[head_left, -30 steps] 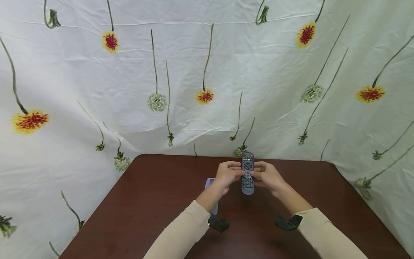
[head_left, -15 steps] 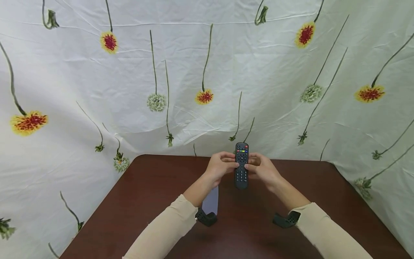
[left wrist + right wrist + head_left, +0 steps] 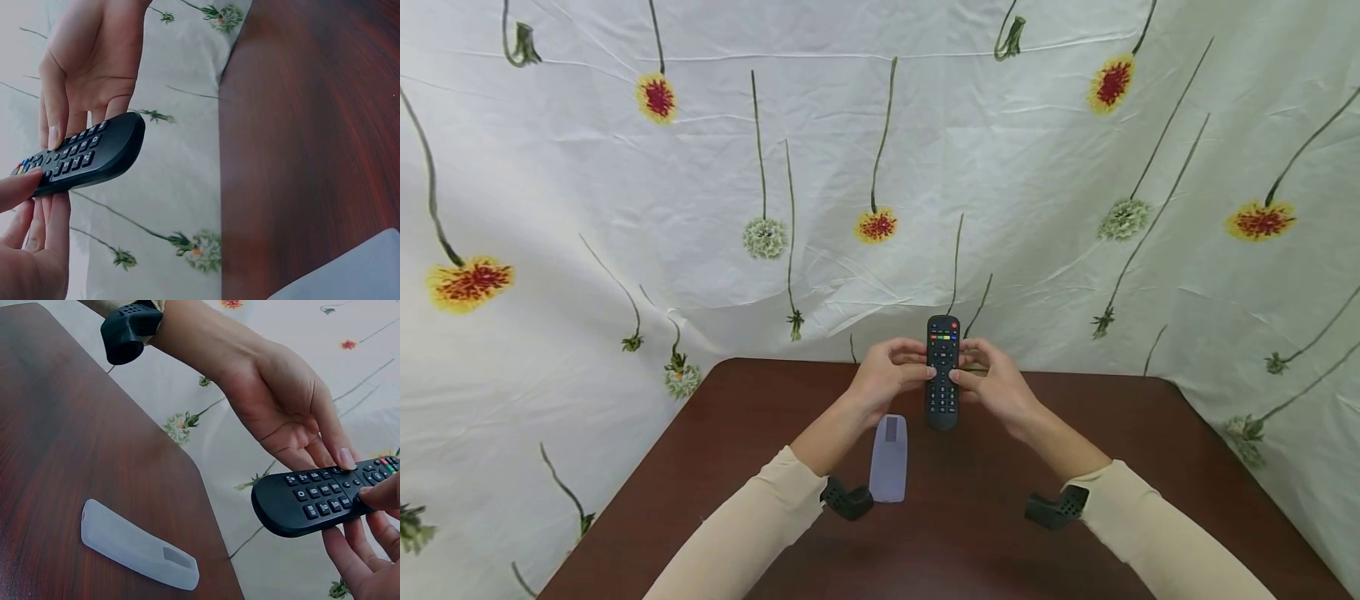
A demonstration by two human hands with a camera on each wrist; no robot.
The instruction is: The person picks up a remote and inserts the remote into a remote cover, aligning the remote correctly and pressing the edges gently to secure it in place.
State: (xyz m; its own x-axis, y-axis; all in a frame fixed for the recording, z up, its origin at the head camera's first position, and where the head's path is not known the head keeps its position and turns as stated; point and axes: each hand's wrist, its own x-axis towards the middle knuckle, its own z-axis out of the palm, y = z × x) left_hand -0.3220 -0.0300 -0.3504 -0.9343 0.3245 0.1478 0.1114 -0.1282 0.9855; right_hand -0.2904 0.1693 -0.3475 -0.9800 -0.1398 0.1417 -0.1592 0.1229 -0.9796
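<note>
A black remote control (image 3: 942, 372) with number keys and a row of coloured buttons is held upright above the table, its keys towards the head camera. My left hand (image 3: 883, 379) grips its left edge, thumb on the front and fingers behind. On the opposite edge my right hand (image 3: 1000, 387) pinches it the same way; both thumbs press near the middle keys, as the right wrist view shows on the remote control (image 3: 325, 495). A pale translucent remote cover (image 3: 889, 462) with a small rectangular window lies on the table, below and left of the remote.
The dark red-brown wooden table (image 3: 760, 433) reaches back to a white cloth (image 3: 820, 167) printed with flowers, which hangs behind and at both sides. Black cameras sit on both wrists, such as the left wrist camera (image 3: 847, 500).
Both hands have moved left and upward with the remote control, keeping their grip. The cover, earlier partly behind the left forearm, is now in full view.
</note>
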